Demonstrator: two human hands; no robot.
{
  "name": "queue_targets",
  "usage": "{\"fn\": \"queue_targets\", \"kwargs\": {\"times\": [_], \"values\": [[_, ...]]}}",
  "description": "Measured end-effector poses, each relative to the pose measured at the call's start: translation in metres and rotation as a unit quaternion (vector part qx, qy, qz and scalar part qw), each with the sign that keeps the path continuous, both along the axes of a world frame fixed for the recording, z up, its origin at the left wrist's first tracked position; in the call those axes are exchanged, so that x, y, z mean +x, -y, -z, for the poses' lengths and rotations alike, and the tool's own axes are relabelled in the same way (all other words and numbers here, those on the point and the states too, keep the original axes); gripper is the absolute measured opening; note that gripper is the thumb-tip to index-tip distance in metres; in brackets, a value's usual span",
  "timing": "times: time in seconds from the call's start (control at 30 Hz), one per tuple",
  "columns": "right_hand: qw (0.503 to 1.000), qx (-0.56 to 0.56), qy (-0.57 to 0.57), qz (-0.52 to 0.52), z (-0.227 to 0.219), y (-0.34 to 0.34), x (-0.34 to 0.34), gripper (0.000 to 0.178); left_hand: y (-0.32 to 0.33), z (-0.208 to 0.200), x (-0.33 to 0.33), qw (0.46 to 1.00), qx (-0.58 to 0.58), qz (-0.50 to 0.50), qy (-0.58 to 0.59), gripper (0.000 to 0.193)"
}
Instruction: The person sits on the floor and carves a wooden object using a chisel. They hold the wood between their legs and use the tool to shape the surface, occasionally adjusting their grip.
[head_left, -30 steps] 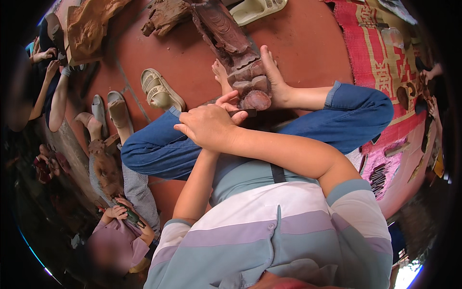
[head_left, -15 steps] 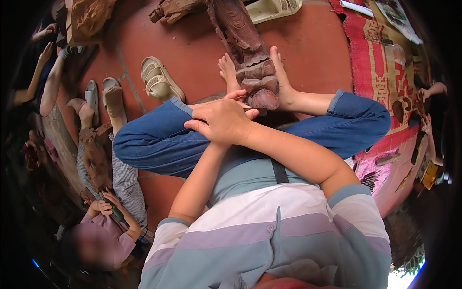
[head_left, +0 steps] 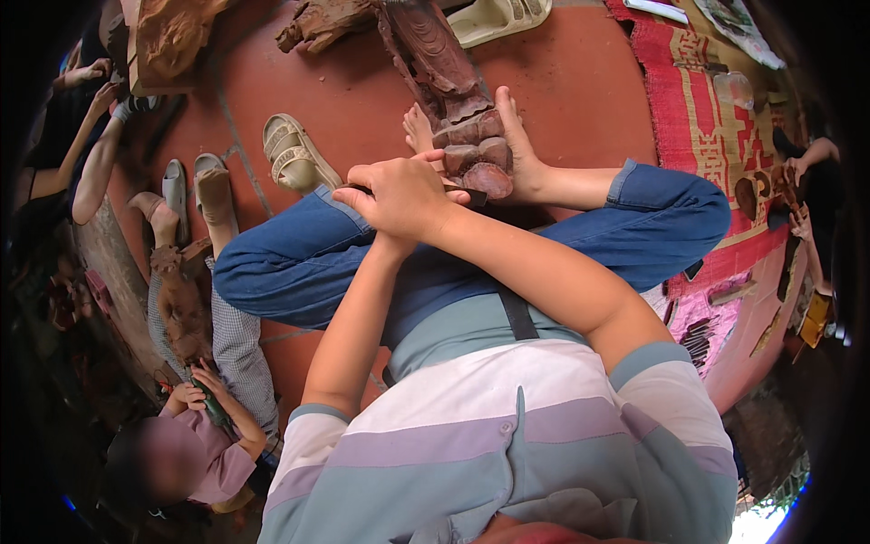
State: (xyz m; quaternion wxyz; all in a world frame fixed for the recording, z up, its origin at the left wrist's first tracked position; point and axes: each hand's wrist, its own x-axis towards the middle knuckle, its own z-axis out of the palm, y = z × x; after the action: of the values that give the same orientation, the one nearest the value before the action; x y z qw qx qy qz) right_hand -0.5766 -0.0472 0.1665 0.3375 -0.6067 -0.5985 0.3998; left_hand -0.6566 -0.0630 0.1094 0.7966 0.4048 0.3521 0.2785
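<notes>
My forearms cross at the wrists, the right over the left. My right hand [head_left: 399, 198] is closed round the handle of a chisel [head_left: 477, 196], whose short dark blade sticks out to the right. Beneath it my left hand [head_left: 459, 196] is mostly hidden; fingertips show close to the blade, closed about the tool. At the blade lies the near, rounded end of a dark reddish-brown wood carving [head_left: 488, 179]. The carving stretches away from me, its near end between my bare feet. The exact spot where the edge meets the wood is hard to see.
A beige sandal [head_left: 294, 154] rests on the red tile floor [head_left: 580, 82]. Rough wood blocks [head_left: 326, 23] lie beyond. On the right, a red and tan mat [head_left: 716, 136] carries tools and wood pieces. To the left, a person [head_left: 213, 426] holds a green tool against a wooden figure [head_left: 181, 308].
Both hands and the chisel have shifted slightly left, and more of the handle shows by my right thumb. The whole view has drifted a little too. The carving stays between my feet.
</notes>
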Motion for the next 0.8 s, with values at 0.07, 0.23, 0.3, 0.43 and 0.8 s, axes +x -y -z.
{"fn": "queue_targets", "kwargs": {"times": [0.07,0.23,0.3,0.43,0.8], "values": [[1.0,0.004,0.009,0.009,0.019,-0.007,-0.005,0.032,-0.009,0.008,-0.009,0.997,-0.064,0.015,0.046,0.05],[0.996,-0.06,-0.06,-0.041,0.031,-0.05,-0.002,0.036,-0.038,0.029,-0.012,0.994,0.067,0.04,-0.083,0.037],[0.976,-0.093,-0.076,-0.182,0.016,-0.063,0.03,0.029,-0.042,-0.006,-0.006,0.982,0.096,0.064,-0.149,0.032],[0.861,-0.264,0.02,-0.434,-0.02,-0.095,0.087,0.014,-0.043,-0.037,0.007,0.987,-0.049,0.078,-0.131,0.033],[0.798,-0.28,0.198,-0.495,-0.006,-0.116,0.047,0.015,-0.033,0.011,0.009,0.996,-0.04,-0.016,-0.077,0.032]]}}
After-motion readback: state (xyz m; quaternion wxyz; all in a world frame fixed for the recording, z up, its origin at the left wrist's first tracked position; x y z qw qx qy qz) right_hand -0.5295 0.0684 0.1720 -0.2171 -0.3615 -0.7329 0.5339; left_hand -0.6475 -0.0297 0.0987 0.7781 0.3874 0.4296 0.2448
